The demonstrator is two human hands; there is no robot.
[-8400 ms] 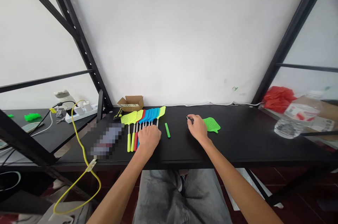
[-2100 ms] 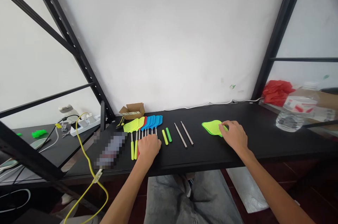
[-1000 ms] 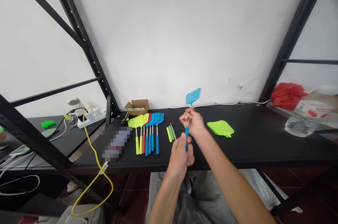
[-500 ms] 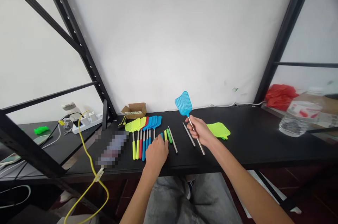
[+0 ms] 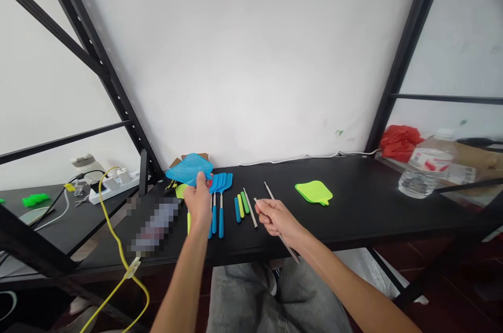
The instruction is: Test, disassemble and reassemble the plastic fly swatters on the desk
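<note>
My left hand is closed on a blue fly swatter head, held up over a row of fly swatters and partly hiding them. Among these, a blue fly swatter shows plainly. My right hand grips a thin metal rod, its bare upper end poking out past the fingers. Between the hands lie a blue handle, a yellow handle, a green handle and a metal rod. A second loose rod lies just behind my right hand.
Yellow-green swatter heads lie stacked on the black table, right of centre. A cardboard box stands at the back left. A yellow cable and power strip are at left; a large plastic bottle stands at right.
The blue swatter head has gone from the rod in my right hand to my left hand, which has risen leftward from the loose handles. My right hand has lowered with the bare rod.
</note>
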